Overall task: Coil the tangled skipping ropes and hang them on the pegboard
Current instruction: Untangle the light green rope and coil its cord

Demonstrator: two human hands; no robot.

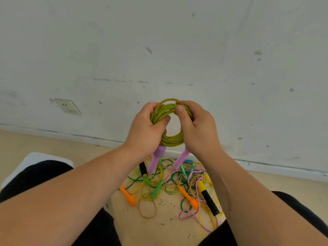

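Nothing legible anywhere: no lettering, brand, number or sign to make out on the purple handles (157, 158), the coiled green rope (173, 141), the tangled ropes (170, 185) on the floor, or the wall socket (68, 106)

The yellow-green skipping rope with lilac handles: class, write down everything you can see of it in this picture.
The yellow-green skipping rope is a thin, glossy, plastic-looking cord wound into a round coil of several loops, held upright before a white wall. The left hand grips its left side; the right hand pinches its upper right. Two lilac plastic handles hang from the bottom, above a tangled pile of other ropes.
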